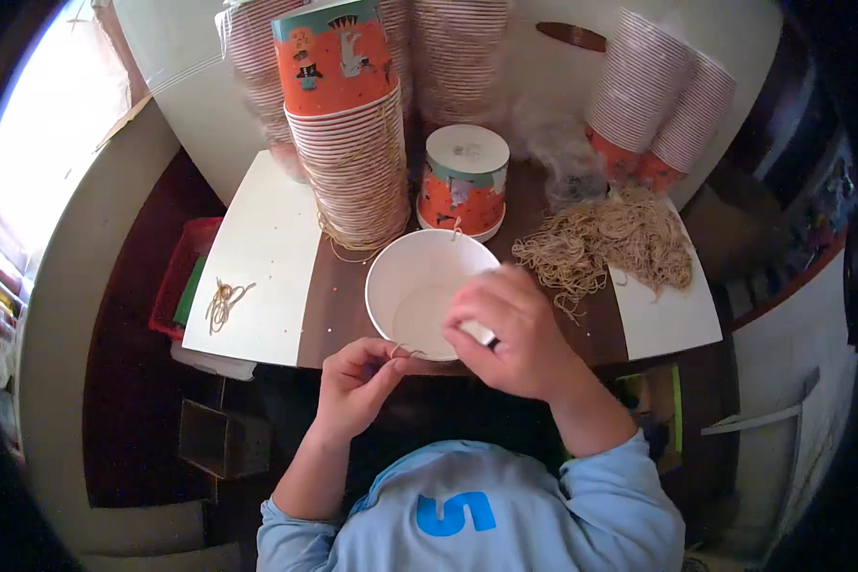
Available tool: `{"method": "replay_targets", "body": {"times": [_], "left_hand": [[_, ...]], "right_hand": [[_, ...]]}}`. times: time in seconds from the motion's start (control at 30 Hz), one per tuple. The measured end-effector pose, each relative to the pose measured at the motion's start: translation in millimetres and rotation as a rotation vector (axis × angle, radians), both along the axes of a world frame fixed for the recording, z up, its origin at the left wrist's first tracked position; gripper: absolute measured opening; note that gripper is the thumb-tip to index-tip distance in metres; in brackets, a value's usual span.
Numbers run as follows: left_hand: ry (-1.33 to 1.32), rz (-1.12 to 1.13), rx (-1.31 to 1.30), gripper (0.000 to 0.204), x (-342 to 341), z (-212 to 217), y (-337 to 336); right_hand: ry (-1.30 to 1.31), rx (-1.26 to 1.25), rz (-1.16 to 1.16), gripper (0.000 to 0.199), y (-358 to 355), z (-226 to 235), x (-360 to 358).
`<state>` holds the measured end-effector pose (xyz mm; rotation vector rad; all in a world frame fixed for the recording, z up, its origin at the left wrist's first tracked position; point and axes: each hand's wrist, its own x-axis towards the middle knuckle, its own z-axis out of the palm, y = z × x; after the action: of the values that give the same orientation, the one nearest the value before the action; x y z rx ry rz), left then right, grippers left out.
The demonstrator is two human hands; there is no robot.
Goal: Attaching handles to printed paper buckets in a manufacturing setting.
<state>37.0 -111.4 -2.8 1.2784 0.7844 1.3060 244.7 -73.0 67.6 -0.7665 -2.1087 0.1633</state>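
Observation:
A white paper bucket [391,286] stands at the table's front edge, its open mouth tilted toward me. A short tan cord [457,229] hangs at its far rim. At the near rim, my left hand [360,379] pinches a thin end of tan cord [408,352] between thumb and fingertips. My right hand [510,329] is closed over the right side of the bucket's mouth, its fingers curled inward. A small dark spot shows by those fingers; what they hold, if anything, is hidden.
Behind the bucket stand a tall stack of nested orange paper buckets [348,153] and one upside-down bucket [464,181]. A tangled heap of tan cords [620,243] lies at right, a few loose cords [225,303] at left. Wrapped bucket stacks [639,86] stand farther back.

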Motion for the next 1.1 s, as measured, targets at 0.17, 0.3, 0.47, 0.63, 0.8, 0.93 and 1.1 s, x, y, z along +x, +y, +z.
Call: {"method": "replay_targets", "body": {"times": [0.17,0.3,0.47,0.63,0.8,0.93,1.1], "left_hand": [[-0.028,-0.066,-0.002,0.01,5,3,1],[-0.002,-0.051,0.011,0.01,5,5,-2],[0.054,-0.023,0.009,0.009,4,8,-6],[0.441,0.205,0.238,0.01,8,13,-12],[0.415,0.195,0.199,0.01,9,17,-13],[0.373,0.157,0.183,0.01,10,12,-11],[0.373,0.154,0.167,0.01,10,14,-13]], "right_hand": [[-0.025,-0.145,0.004,0.02,-18,-27,-6],[-0.051,-0.108,-0.002,0.018,-14,-31,-13],[-0.132,-0.071,-0.026,0.017,-18,-33,-14],[-0.083,0.047,-0.204,0.021,-38,-32,-20],[-0.042,0.11,-0.26,0.028,-47,-37,-14],[-0.065,0.109,-0.229,0.029,-43,-36,-18],[-0.123,0.1,-0.241,0.026,-40,-43,-19]]}}
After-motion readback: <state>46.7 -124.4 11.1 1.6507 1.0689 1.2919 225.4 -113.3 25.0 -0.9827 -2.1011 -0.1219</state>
